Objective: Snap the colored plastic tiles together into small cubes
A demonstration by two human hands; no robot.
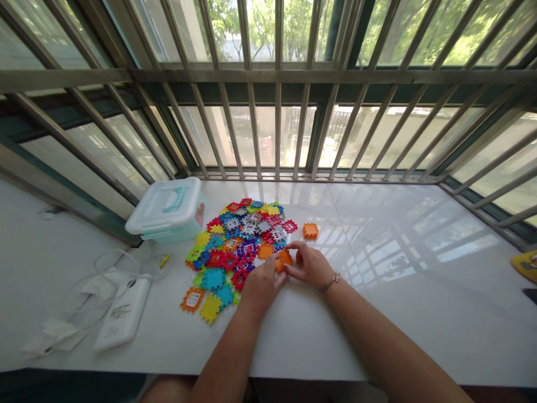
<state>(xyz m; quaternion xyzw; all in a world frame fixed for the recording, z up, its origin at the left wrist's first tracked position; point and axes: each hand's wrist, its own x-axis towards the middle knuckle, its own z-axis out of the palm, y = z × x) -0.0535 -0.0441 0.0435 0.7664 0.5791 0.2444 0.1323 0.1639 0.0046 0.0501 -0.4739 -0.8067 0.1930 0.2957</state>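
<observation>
Left hand and right hand pinch an orange tile; an orange block lies at the nearer right hand's 12 o'clock.

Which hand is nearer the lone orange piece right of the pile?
Right. The right hand sits just this side of that orange piece; the left hand is farther off, nearer the wearer and left, by the pile.

Bright window backlight, outdoors washed out, bar reflections glossing the white tabletop.
</observation>
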